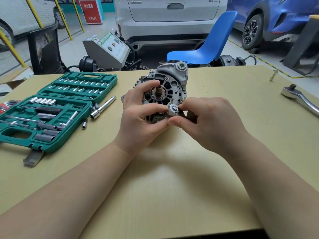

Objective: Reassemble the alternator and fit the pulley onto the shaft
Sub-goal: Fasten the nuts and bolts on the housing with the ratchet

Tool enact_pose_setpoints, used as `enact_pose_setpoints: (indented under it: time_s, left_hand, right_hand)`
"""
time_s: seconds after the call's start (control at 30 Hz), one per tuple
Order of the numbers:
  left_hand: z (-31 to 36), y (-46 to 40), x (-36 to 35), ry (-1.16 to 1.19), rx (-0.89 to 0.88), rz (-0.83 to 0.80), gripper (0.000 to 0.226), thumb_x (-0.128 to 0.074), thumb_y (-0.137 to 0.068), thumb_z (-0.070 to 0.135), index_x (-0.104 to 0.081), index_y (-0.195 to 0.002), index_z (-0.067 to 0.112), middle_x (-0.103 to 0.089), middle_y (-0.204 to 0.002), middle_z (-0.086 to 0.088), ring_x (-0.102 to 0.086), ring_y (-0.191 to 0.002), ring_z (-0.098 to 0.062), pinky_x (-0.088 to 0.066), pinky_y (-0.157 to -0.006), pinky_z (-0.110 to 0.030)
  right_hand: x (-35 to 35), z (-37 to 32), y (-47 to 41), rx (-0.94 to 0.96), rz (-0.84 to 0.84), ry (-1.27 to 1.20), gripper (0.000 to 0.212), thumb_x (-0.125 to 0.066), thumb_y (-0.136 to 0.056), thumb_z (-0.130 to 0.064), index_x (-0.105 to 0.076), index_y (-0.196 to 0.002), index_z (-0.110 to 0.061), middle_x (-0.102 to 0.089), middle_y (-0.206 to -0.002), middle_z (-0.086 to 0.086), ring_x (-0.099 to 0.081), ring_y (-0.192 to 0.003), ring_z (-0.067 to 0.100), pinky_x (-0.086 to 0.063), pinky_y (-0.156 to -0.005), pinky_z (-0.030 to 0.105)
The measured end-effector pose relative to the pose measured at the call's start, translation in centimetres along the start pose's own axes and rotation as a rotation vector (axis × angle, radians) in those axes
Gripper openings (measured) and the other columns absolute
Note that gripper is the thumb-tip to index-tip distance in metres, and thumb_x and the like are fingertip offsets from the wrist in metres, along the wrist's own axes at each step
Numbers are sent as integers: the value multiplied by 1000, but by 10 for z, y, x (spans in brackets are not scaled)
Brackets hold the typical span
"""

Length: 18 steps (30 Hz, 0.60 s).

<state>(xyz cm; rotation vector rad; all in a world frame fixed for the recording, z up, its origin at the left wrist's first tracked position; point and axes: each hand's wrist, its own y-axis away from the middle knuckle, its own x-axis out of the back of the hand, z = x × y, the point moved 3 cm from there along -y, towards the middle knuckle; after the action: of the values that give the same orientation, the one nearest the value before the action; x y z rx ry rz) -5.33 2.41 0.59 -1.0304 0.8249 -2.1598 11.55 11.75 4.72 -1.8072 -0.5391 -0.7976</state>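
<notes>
- The alternator (pixel 170 85) stands near the middle of the tan table (pixel 172 187), its bare shaft (pixel 159 89) pointing toward the camera out of a round bearing set in a dark, slotted front housing; a silver mounting lug sits at its top.
- No writing can be read on the alternator; small stamped marks on its casting are too blurred to make out.
- The left hand (pixel 139 116) has its grip around the alternator's left side, index finger arched over the front near the shaft.
- The right hand (pixel 207 121) pinches a small ratchet wrench (pixel 173 110) by its round silver head, held against the lower front of the housing.
- An open green socket set case (pixel 57 109) lies on the table to the left, with sockets and bits in rows; a chrome extension bar (pixel 103 106) lies just beside it.
- A larger ratchet handle (pixel 300 99) rests at the right edge.
- Behind, a red sign (pixel 92 10) carries Chinese characters, too small to read, and the grey car's (pixel 170 18) badge is blurred.
</notes>
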Motion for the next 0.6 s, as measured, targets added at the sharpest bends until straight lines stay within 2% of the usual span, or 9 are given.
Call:
enact_pose_setpoints:
  time_s: [0.13,0.23,0.37,0.5,0.6]
  left_hand:
    - [-7,2,2,28,34,2,17,-95,-80,27,-85,-87,15,-58,-146,-12,-56,-134,-40,-44,-108,-66]
    - [-9,2,0,8,4,-11,18,-93,-82,29,-85,-87,12,-58,-147,-14,-54,-136,-40,-43,-108,-67]
    - [-5,-1,-11,-68,-41,12,19,-94,-82,25,-83,-84,10,-59,-147,-13,-54,-135,-32,-38,-106,-71]
    - [3,-9,-26,-116,-45,49,21,-91,-84,24,-79,-81,7,-63,-141,-18,-58,-128,-44,-33,-105,-79]
    - [6,-19,-32,-139,-24,22,22,-88,-88,26,-78,-82,8,-64,-142,-16,-57,-131,-44,-27,-110,-79]
  right_hand:
    - [-3,-6,1,-12,19,-30,42,-71,-86,-54,-69,-84,-12,-66,-62,2,-58,-58,33,-50,-59,40]
    - [0,-6,-1,0,-8,-8,42,-70,-87,-56,-67,-82,-13,-62,-63,0,-55,-59,31,-47,-57,40]
    - [8,0,-5,21,-28,5,36,-72,-85,-51,-64,-81,-17,-54,-63,-5,-48,-61,29,-44,-56,39]
    - [12,5,-6,-2,2,22,33,-75,-84,-47,-64,-87,-17,-59,-69,-6,-53,-67,31,-48,-59,42]
    - [10,10,-6,-79,35,-59,32,-77,-86,-43,-63,-87,-14,-62,-69,-3,-55,-68,33,-50,-64,44]
